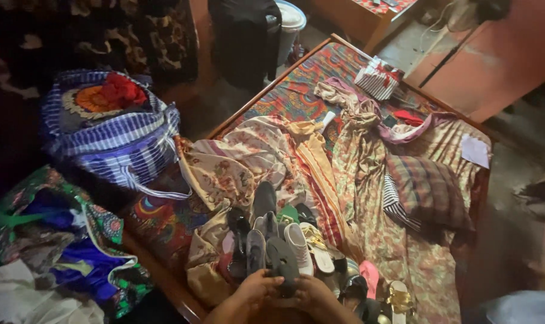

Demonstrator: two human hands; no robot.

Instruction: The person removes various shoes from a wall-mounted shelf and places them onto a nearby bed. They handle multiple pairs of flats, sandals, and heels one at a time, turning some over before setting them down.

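We hold the dark shoe [282,262] with our left hand [255,288] and right hand [311,292] closed on its near end, above the bed [296,90]; it seems light, rather stiff, easiest to grip by the sides.

one head-worn camera looks steeply down over a cluttered bed [320,72], hands close below.

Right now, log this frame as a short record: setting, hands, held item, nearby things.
setting: bed with patterned cover, strewn with cloth
left hand: grips dark shoe from the left
right hand: grips the same shoe from the right
nearby: white shoe, pink shoe, plaid cushion
left of bed: striped bag
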